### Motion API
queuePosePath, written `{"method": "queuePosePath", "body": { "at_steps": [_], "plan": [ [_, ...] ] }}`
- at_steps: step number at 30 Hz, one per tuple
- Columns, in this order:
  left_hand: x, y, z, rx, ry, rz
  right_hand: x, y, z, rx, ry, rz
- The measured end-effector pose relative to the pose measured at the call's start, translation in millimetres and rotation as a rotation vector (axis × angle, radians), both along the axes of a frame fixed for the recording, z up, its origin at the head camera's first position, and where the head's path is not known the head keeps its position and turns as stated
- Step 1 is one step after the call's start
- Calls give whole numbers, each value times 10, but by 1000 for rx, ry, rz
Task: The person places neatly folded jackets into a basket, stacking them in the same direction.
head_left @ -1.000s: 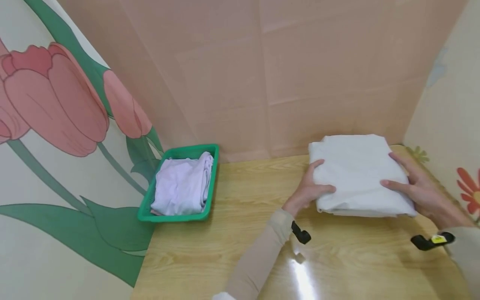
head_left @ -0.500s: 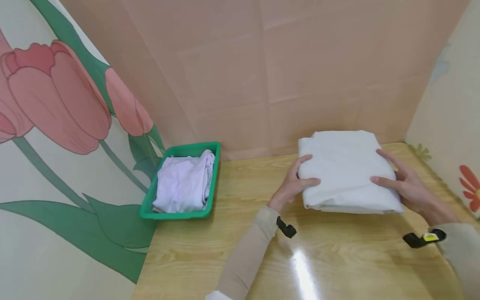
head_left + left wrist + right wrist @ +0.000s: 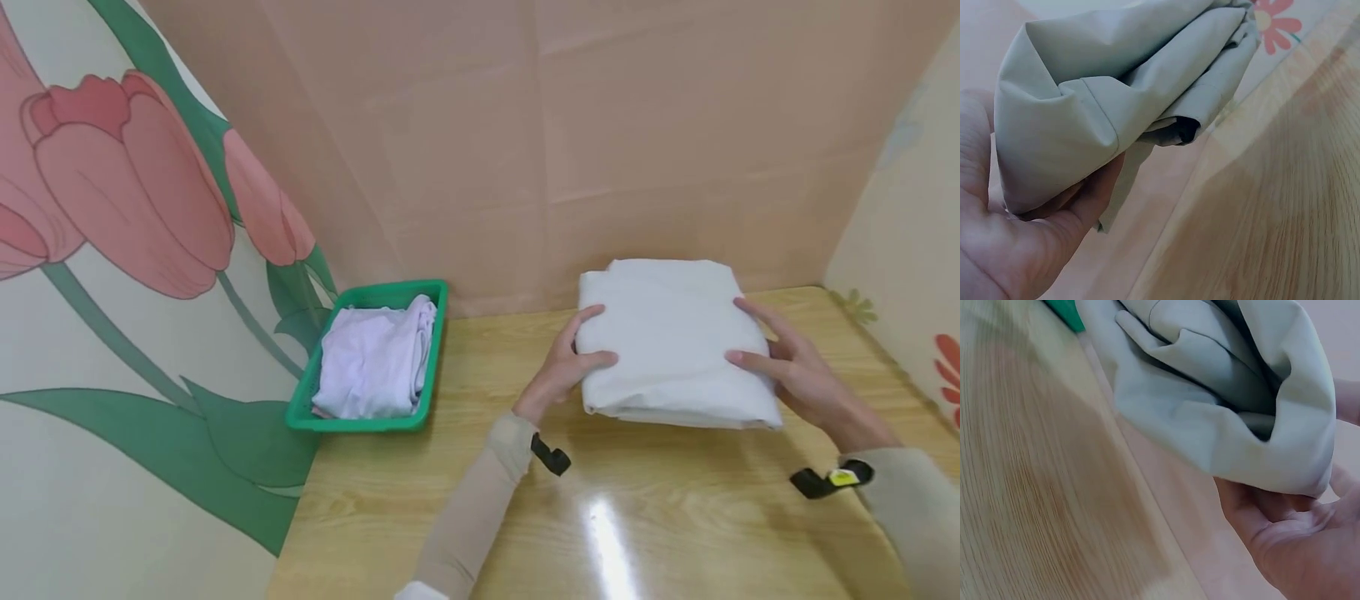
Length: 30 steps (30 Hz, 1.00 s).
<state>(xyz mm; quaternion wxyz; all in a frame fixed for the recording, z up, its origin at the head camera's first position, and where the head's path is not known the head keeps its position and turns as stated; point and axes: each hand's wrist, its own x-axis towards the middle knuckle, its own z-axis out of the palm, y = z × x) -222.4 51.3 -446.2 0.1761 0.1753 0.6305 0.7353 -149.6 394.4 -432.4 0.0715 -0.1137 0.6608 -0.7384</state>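
A thick bundle of folded white cloth [image 3: 667,342] is held up over the right half of the table, a shadow beneath it. My left hand [image 3: 562,364] grips its left end, thumb on top and fingers reaching underneath. At the other end my right hand [image 3: 802,375] grips it the same way. In the left wrist view, layered folds of the cloth [image 3: 1104,100] show above the left hand [image 3: 1029,231]. The right wrist view has the opposite end of the cloth [image 3: 1210,419] resting in the right hand [image 3: 1304,537].
A green basket [image 3: 439,350] with folded pale lilac cloth [image 3: 371,358] inside stands at the table's back left. Behind the wooden table [image 3: 480,433] hangs a brown-pink sheet [image 3: 480,167]. Painted flower walls flank both sides.
Both hands have carried the white cloth bundle to the left. The green basket keeps its place on the table, while the whole head view has shifted slightly.
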Motion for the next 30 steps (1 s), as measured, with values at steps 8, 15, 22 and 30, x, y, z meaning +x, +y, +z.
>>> {"method": "queuePosePath", "body": {
  "at_steps": [8, 15, 22, 30],
  "plan": [
    [-22, -279, 21, -25, 54, 22, -44, -256, -19, -15, 32, 21],
    [-11, -501, 9, -20, 71, 5, -75, -430, -58, -96, 96, 100],
    [26, -721, -62, -56, 63, 9, -63, -619, -96, 6, 70, 65],
    [54, -914, -99, -100, 90, 63, -82, -798, -121, -22, 86, 147]
  ]
}}
